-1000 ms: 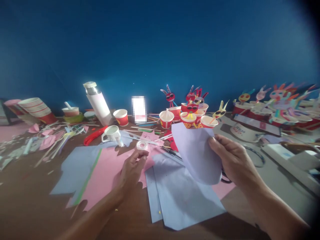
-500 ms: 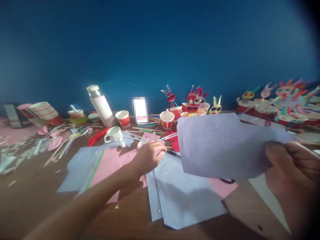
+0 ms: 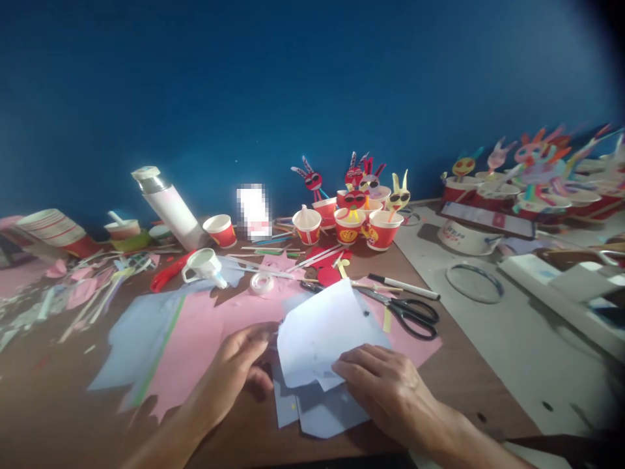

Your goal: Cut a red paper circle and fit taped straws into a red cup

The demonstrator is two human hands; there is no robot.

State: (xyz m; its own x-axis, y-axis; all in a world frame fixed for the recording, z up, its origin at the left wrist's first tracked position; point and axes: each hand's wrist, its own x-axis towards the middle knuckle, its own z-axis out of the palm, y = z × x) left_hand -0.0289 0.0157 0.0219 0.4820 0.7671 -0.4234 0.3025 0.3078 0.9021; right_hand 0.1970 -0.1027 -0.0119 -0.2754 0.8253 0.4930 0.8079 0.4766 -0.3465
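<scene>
A cut sheet of pale blue paper (image 3: pixel 317 332) is held tilted over more blue paper (image 3: pixel 332 413). At its left edge, the fingertips of my left hand (image 3: pixel 247 365) pinch the rim, partly hidden behind it. My right hand (image 3: pixel 385 381) grips the sheet's lower right part, fingers bent over it. Just beyond the sheet lie black-handled scissors (image 3: pixel 415 316) and a marker pen (image 3: pixel 405 285). Pink paper (image 3: pixel 205 345) is spread under and left of it, with a roll of clear tape (image 3: pixel 262 283) on top.
Red paper cups with puppet heads (image 3: pixel 384 228) stand at the back. Farther left are a white mug (image 3: pixel 201 266), a thermos (image 3: pixel 170 212), stacked cups (image 3: pixel 58 231) and paper scraps (image 3: pixel 81 286). On the right lie a tape ring (image 3: pixel 473 283) and a white device (image 3: pixel 556 293).
My right hand has brought the blue sheet from the right down to the middle. My left hand has come back from near the tape to the sheet's left edge. The view has shifted right.
</scene>
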